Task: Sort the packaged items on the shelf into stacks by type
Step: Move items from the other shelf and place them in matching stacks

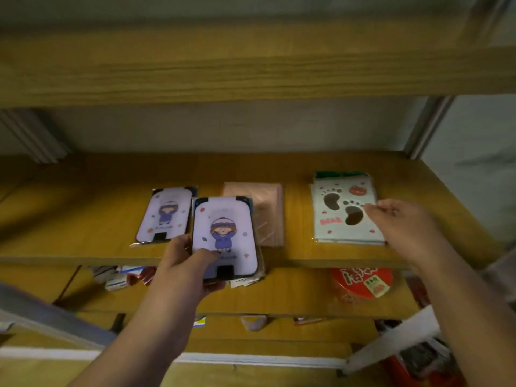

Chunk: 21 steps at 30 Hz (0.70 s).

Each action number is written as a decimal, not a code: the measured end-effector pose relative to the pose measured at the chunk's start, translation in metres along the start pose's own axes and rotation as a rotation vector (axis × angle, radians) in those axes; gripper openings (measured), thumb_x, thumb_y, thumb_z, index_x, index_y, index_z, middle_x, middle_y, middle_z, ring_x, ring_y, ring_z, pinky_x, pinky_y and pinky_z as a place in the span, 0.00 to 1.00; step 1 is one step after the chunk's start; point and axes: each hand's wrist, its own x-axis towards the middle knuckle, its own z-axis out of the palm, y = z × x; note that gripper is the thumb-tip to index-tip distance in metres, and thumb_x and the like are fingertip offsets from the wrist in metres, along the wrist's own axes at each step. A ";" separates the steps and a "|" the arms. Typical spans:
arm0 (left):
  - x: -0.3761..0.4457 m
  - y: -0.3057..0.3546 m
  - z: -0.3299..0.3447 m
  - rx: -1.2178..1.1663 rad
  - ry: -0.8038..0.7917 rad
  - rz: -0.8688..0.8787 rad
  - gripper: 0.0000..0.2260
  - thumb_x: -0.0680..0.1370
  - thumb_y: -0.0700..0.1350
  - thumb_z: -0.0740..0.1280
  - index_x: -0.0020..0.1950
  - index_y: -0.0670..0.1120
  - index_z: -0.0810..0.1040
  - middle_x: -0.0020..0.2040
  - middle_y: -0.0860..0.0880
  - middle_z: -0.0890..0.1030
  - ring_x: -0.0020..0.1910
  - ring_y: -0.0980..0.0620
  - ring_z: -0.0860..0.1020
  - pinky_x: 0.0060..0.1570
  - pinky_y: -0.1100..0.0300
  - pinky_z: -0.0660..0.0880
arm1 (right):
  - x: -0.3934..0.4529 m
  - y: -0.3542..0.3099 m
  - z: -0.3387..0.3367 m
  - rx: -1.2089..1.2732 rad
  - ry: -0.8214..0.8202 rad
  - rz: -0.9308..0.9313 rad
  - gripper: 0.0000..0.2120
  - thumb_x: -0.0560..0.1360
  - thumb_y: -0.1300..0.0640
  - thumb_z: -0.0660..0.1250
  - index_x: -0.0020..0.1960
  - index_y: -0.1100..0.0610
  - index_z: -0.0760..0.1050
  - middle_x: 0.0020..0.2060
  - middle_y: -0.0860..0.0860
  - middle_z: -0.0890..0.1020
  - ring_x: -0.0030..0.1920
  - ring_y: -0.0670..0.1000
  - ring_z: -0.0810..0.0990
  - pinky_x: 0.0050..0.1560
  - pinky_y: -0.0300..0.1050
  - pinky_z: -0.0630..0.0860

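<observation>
My left hand [184,263] grips a purple cartoon pack [224,236] over the shelf's [83,208] front edge, my right hand [402,222] pinches the footprint stack [344,210] near the right end; next, I judge, it goes onto its matching pack [167,213].

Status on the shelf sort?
Left hand grips a cartoon-girl packet. Right hand pinches the footprint packet stack. Matching cartoon-girl packet on shelf; nothing blocking it.
</observation>
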 end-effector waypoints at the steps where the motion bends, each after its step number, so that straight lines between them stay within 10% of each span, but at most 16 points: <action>1: -0.002 0.000 -0.001 -0.001 0.017 0.005 0.12 0.77 0.40 0.70 0.56 0.54 0.80 0.48 0.48 0.86 0.51 0.41 0.84 0.40 0.50 0.82 | 0.000 0.001 0.001 -0.034 -0.007 0.005 0.13 0.78 0.45 0.68 0.60 0.48 0.77 0.38 0.46 0.84 0.36 0.46 0.84 0.30 0.44 0.79; 8: -0.003 0.002 -0.022 0.027 0.129 0.036 0.11 0.78 0.39 0.69 0.57 0.53 0.79 0.49 0.49 0.87 0.47 0.47 0.85 0.34 0.59 0.80 | -0.015 -0.010 0.011 -0.401 0.094 -0.244 0.27 0.74 0.37 0.65 0.70 0.43 0.64 0.56 0.49 0.70 0.40 0.45 0.78 0.22 0.36 0.74; 17: 0.041 0.051 -0.056 0.455 0.219 0.144 0.07 0.81 0.44 0.65 0.52 0.57 0.76 0.48 0.52 0.84 0.47 0.51 0.83 0.39 0.58 0.76 | -0.046 -0.072 0.055 -0.364 -0.109 -0.617 0.23 0.76 0.41 0.65 0.69 0.43 0.68 0.60 0.42 0.73 0.59 0.47 0.74 0.50 0.48 0.76; 21: 0.072 0.061 -0.044 0.679 0.262 0.121 0.12 0.81 0.43 0.61 0.65 0.49 0.73 0.53 0.49 0.80 0.52 0.48 0.78 0.49 0.53 0.75 | -0.062 -0.089 0.079 -0.361 -0.222 -0.722 0.22 0.77 0.40 0.63 0.69 0.43 0.68 0.63 0.41 0.71 0.62 0.46 0.73 0.55 0.46 0.74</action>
